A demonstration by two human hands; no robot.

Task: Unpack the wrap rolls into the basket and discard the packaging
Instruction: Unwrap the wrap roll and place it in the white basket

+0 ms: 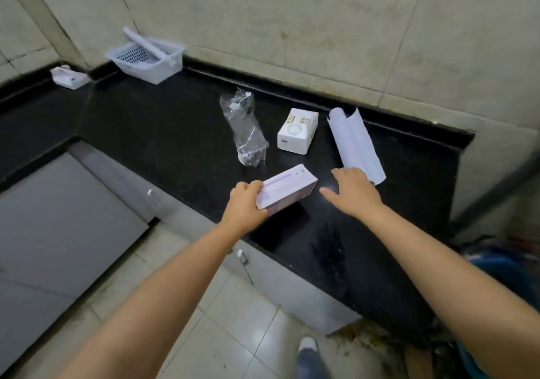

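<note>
Black stone surface [152,133] is carrying a pale lilac wrap box [287,189] near its front edge, lying flat and unopened. Left hand [245,206] is gripping its near end. Right hand [352,191] is hovering just beside, fingers spread, holding nothing.

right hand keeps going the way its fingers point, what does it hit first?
Probably the curled white paper sheet: the right hand is open, its fingertips already at the sheet's near edge. Contact can't be confirmed from this single view.
</note>
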